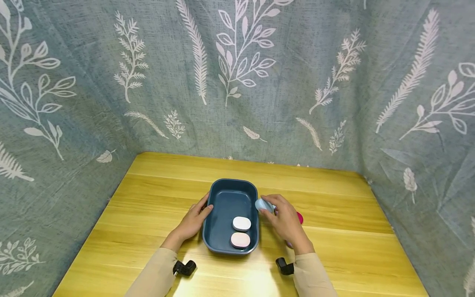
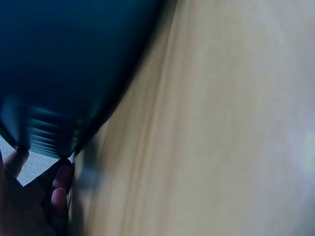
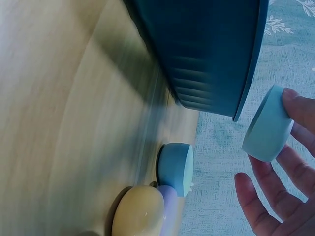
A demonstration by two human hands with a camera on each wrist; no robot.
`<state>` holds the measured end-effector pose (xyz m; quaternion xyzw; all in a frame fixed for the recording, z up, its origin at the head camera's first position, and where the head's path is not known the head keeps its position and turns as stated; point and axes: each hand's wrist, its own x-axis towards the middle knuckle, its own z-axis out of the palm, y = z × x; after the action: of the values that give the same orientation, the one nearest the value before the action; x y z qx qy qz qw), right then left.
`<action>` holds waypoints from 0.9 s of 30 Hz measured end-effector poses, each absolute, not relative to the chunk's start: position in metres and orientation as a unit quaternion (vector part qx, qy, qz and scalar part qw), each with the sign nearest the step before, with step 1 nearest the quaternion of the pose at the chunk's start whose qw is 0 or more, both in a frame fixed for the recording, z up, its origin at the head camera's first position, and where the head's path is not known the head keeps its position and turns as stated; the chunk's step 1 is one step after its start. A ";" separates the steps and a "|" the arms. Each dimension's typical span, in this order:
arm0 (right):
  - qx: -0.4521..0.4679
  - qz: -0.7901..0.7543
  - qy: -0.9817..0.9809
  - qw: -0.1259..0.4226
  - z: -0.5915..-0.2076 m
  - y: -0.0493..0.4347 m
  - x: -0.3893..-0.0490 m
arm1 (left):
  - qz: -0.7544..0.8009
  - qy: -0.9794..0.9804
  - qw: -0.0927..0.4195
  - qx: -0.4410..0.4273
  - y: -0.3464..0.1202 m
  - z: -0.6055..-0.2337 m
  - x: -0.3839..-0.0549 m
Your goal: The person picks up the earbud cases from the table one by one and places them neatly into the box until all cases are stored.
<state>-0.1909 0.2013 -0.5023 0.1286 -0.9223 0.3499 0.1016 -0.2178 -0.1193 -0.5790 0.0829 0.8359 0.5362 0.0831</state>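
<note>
A dark blue rectangular bin [image 1: 224, 214] stands on the table. My left hand [image 1: 193, 222] grips its left wall, thumb over the rim and fingers outside; the left wrist view shows the fingertips against the bin. Inside, at the near right, lie a white soap bar [image 1: 241, 223] and a pale pink soap bar [image 1: 240, 239]. Just outside the right rim, my right hand [image 1: 287, 222] pinches a light blue soap bar [image 3: 269, 123] between thumb and fingers, above the table. Below it in the right wrist view rest a blue bar [image 3: 174, 168], a yellow bar [image 3: 139, 211] and a lilac bar [image 3: 169, 209].
A red piece [image 1: 299, 218] shows from behind the right hand, mostly hidden. The wooden table [image 1: 148, 198] ends at grey-green leaf-patterned cloth [image 1: 208, 123] at the back and sides. Black wrist cameras [image 1: 184, 268] sit on both sleeves.
</note>
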 end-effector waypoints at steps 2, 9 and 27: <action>0.130 0.351 -0.922 0.100 -0.502 0.200 -0.191 | 0.536 0.836 0.085 0.082 -0.120 -0.579 -0.217; 0.136 0.344 -0.924 0.101 -0.499 0.198 -0.191 | 0.537 0.835 0.085 0.087 -0.119 -0.581 -0.217; 0.159 0.342 -0.921 0.095 -0.496 0.186 -0.201 | 0.540 0.832 0.087 0.095 -0.121 -0.579 -0.219</action>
<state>-0.2014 0.1862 -0.4958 0.1589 -0.9213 0.3418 0.0955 -0.2189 -0.1213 -0.5787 0.0949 0.8317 0.5401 0.0872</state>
